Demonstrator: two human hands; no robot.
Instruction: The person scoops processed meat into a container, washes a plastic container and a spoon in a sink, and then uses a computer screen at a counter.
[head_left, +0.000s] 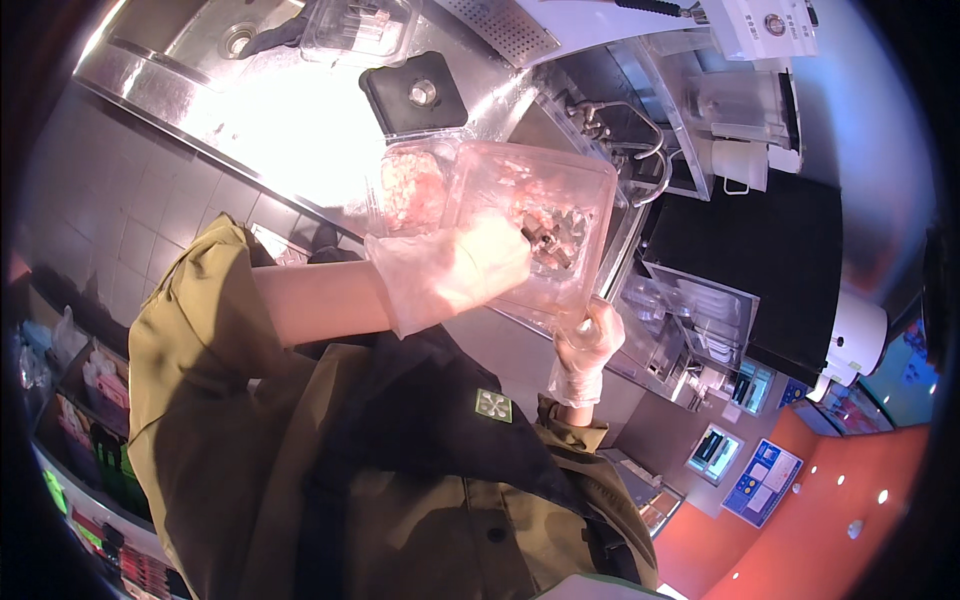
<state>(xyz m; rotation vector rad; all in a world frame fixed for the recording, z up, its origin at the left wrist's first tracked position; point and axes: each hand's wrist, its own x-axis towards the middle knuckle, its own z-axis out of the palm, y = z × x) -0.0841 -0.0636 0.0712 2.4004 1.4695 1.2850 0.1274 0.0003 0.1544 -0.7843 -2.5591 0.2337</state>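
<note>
My left hand, in a translucent glove, reaches over a clear plastic container; its fingers are curled and mostly hidden from view. Beside them, inside the container, are pale pinkish food pieces and dark and shiny shapes that I cannot identify. My right hand, gloved too, grips the container's near right corner. The container is tilted. Left of it, a smaller clear tub holds pale, chunky food. A black square lid with a round central fitting lies beyond the tub.
A steel counter under strong glare runs to a sink basin with a dark cloth. Another clear container stands near it. Curved metal taps are at the right, before a black surface. Crates with bags stand lower left.
</note>
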